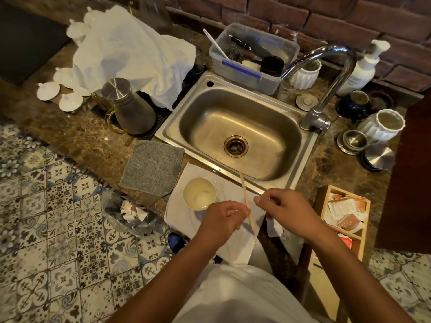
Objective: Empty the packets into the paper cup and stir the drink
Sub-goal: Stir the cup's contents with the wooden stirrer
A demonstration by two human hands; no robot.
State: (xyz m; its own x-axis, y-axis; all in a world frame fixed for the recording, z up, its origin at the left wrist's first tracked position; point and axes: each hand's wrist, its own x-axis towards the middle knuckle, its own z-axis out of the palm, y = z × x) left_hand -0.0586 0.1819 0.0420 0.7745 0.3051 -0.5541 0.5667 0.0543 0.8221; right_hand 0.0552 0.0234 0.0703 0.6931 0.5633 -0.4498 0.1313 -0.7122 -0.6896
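Cup point(199, 193) is sitting open on the napkin point(184, 213) left of both hands, left hand point(222, 220) is curling nearly shut just right of it, contents unclear, stirrer point(246, 201) is lying between the hands, right hand point(283, 209) is pinching something small, can't tell what.

Both forearms reach forward, bare, angling in toward each other. Left hand point(224, 217) is curled, fingers tucked under, knuckles up. Right hand point(283, 209) sits just beside it, a touch further forward, fingers pinched together at the tips. The two hands stay apart.
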